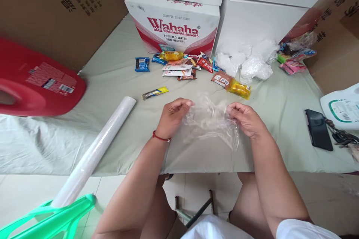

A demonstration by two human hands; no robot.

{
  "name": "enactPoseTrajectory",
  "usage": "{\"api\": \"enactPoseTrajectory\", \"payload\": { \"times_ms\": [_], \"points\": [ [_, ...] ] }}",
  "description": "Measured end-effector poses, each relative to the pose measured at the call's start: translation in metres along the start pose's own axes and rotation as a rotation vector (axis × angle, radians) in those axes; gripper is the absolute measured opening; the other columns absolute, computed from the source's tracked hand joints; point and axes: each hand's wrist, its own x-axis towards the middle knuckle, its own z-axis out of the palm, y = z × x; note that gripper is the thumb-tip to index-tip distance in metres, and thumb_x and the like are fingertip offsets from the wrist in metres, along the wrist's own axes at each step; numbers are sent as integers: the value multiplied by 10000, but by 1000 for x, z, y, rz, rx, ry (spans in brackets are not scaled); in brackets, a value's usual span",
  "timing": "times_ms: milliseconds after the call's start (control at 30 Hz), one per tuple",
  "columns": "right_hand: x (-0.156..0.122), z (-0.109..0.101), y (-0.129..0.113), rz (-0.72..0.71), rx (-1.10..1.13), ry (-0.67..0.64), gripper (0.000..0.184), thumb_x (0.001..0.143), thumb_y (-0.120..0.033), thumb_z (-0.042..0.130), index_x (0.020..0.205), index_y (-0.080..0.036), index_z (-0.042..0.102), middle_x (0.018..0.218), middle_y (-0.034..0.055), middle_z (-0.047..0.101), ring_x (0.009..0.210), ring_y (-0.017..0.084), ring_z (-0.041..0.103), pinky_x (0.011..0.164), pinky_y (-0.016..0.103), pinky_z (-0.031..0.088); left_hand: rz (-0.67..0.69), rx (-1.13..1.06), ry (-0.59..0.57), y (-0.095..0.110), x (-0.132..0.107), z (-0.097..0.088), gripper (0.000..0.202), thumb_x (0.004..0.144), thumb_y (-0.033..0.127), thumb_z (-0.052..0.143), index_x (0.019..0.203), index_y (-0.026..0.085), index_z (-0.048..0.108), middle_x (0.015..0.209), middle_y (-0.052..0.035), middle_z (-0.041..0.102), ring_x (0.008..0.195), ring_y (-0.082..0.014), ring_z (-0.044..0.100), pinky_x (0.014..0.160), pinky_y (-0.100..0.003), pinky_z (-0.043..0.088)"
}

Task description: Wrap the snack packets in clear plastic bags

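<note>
A thin clear plastic bag point(210, 121) is stretched between my two hands, just above the front part of the cloth-covered table. My left hand point(174, 114) pinches its left edge between thumb and fingers; a red cord bracelet is on that wrist. At the opposite edge, my right hand point(245, 117) pinches the plastic the same way. Nothing but the table cloth shows through the bag. Beyond it lie a yellow snack pack point(239, 89) and a brown snack pack point(221, 78). A small yellow and dark snack bar point(155, 92) lies to the left.
Several snack packs point(179, 65) are heaped before a Wahaba-style water carton point(176, 26). Crumpled plastic bags point(252, 59) sit right of them. A plastic roll point(98, 149) leans at left near a red jug point(36, 82). A black phone point(319, 130) and keys point(343, 136) lie far right.
</note>
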Motion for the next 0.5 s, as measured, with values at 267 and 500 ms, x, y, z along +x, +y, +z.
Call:
{"api": "enactPoseTrajectory", "payload": {
  "times_ms": [267,500],
  "points": [
    [11,-1,12,-70,-149,354,356,749,-509,759,837,-230,557,661,-40,594,479,107,492,401,216,340,-235,-70,433,-8,7,-7,230,898,447,648,863,221,616,493,100,428,349,-82,400,380,-217,289],
    [15,0,19,-107,-302,412,276,860,-491,662,881,-253,524,694,-36,611,427,125,524,370,245,384,-387,-118,163,3,1,-15,514,839,686,642,1045,217,594,796,-36,748,675,-189,711,606,-279,487]
  ]
}}
